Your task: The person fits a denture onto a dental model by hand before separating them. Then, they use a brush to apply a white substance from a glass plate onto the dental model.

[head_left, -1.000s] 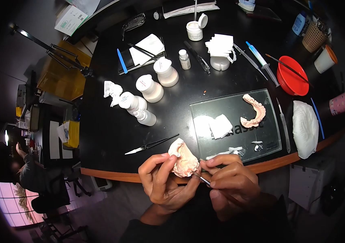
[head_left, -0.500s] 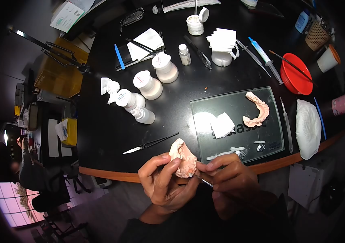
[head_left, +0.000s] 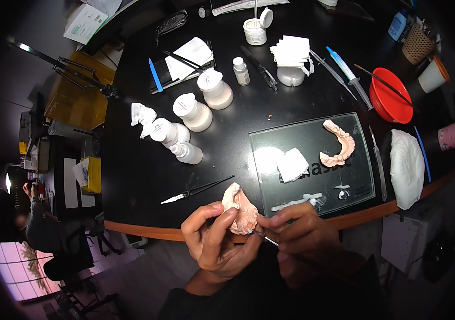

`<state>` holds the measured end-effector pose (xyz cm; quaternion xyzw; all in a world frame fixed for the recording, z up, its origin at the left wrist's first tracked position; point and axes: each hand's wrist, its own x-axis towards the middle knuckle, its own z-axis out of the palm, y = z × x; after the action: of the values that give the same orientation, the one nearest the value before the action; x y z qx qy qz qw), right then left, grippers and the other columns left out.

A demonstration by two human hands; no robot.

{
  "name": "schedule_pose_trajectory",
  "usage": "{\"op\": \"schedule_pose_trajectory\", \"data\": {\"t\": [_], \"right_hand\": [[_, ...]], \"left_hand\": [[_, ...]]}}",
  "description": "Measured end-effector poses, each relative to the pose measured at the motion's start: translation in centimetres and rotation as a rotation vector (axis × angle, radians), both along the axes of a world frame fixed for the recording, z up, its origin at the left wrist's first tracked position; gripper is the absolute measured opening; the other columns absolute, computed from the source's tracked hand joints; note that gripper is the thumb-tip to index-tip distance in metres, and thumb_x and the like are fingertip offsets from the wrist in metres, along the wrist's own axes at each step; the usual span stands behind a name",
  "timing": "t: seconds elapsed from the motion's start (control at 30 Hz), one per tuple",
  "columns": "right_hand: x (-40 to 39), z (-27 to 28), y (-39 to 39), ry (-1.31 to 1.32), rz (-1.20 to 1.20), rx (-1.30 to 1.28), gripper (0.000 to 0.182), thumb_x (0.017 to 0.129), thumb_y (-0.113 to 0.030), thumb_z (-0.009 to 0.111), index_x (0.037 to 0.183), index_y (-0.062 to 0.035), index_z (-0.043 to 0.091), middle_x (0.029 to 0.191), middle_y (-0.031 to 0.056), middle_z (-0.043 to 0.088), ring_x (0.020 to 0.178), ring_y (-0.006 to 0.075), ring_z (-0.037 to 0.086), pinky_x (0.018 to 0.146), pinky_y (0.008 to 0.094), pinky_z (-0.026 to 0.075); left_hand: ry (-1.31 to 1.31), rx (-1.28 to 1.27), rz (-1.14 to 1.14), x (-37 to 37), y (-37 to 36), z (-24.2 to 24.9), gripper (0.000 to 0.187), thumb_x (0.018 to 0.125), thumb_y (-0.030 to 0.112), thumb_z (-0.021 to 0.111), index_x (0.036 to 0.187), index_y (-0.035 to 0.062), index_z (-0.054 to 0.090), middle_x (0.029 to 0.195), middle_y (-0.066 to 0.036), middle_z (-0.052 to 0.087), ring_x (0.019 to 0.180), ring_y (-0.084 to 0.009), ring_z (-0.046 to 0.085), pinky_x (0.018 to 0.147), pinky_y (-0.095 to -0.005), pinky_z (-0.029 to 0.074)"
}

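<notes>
My left hand [head_left: 214, 240] grips a pinkish plaster dental model [head_left: 242, 209] with its fingers and thumb, just over the table's front edge. In my right hand [head_left: 305, 237] is a slim dental instrument [head_left: 271, 241] with a shiny metal shaft. Its tip meets the lower right rim of the model, near a small whitish tooth; the exact tip is hard to make out. My right index finger also reaches the model's edge. A second, horseshoe-shaped dental model [head_left: 346, 145] lies on the glass slab [head_left: 313, 125], beside a folded white tissue [head_left: 293, 165] and smears of white paste [head_left: 298, 201].
Left of the slab lie black tweezers [head_left: 198, 190]. Further back stand several powder jars [head_left: 193, 113] and a small bottle [head_left: 241, 72]. A red bowl [head_left: 390, 101] with a brush [head_left: 379, 82] across it and a syringe [head_left: 347, 77] are at right. Another person [head_left: 46, 218] sits far left.
The view has shifted slightly. My hands stay at the model's rim, with the right hand and its instrument only a little moved.
</notes>
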<state>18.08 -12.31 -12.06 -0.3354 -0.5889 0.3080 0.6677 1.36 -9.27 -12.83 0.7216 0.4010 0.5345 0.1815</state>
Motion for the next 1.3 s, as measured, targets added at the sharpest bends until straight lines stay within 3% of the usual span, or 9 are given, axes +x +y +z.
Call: {"op": "schedule_pose_trajectory", "data": {"t": [0.27,0.37,0.67,0.77,1.3], "right_hand": [[-0.20,-0.05,-0.03,0.015,-0.005,0.001,0.013,0.081,0.003,0.069,0.088,-0.0054,0.062,0.090,0.0082,0.063,0.105,0.0324,0.070,0.086,0.0402,0.062],[-0.32,-0.23,-0.03,0.023,-0.003,0.003,0.013,0.081,0.003,0.069,0.088,-0.0055,0.062,0.091,0.0084,0.063,0.105,0.0324,0.070,0.086,0.0402,0.062],[-0.44,-0.07,-0.27,0.012,-0.016,-0.010,0.014,0.081,0.003,0.070,0.090,-0.0056,0.062,0.091,0.0092,0.064,0.106,0.0330,0.070,0.086,0.0411,0.062],[-0.39,0.15,-0.15,-0.007,-0.022,-0.006,0.015,0.081,0.003,0.070,0.090,-0.0056,0.062,0.091,0.0093,0.064,0.105,0.0327,0.070,0.087,0.0414,0.062],[-0.19,0.10,-0.25,-0.015,-0.005,-0.016,0.016,0.078,0.006,0.069,0.086,-0.0052,0.061,0.090,0.0086,0.062,0.102,0.0308,0.070,0.083,0.0407,0.062]], "left_hand": [[0.010,0.004,0.013,-0.03,-0.02,-0.10,0.067,0.062,-0.002,0.092,0.124,0.0035,0.067,0.128,-0.015,0.046,0.110,-0.0255,0.062,0.090,-0.0323,0.059],[0.106,0.026,0.008,-0.46,0.11,0.04,0.071,0.066,0.004,0.095,0.128,0.0031,0.062,0.127,-0.016,0.044,0.109,-0.0250,0.062,0.084,-0.0326,0.066],[0.103,0.034,0.000,-0.36,0.19,0.15,0.070,0.066,0.005,0.096,0.127,0.0026,0.062,0.127,-0.016,0.045,0.109,-0.0250,0.061,0.087,-0.0335,0.065],[0.035,0.033,0.014,-0.09,0.11,-0.20,0.064,0.065,-0.004,0.090,0.123,0.0031,0.066,0.128,-0.015,0.045,0.104,-0.0261,0.065,0.085,-0.0324,0.061],[0.051,0.040,0.010,-0.20,0.08,-0.19,0.065,0.065,0.000,0.094,0.123,0.0025,0.065,0.128,-0.017,0.046,0.105,-0.0265,0.063,0.086,-0.0339,0.062]]}}
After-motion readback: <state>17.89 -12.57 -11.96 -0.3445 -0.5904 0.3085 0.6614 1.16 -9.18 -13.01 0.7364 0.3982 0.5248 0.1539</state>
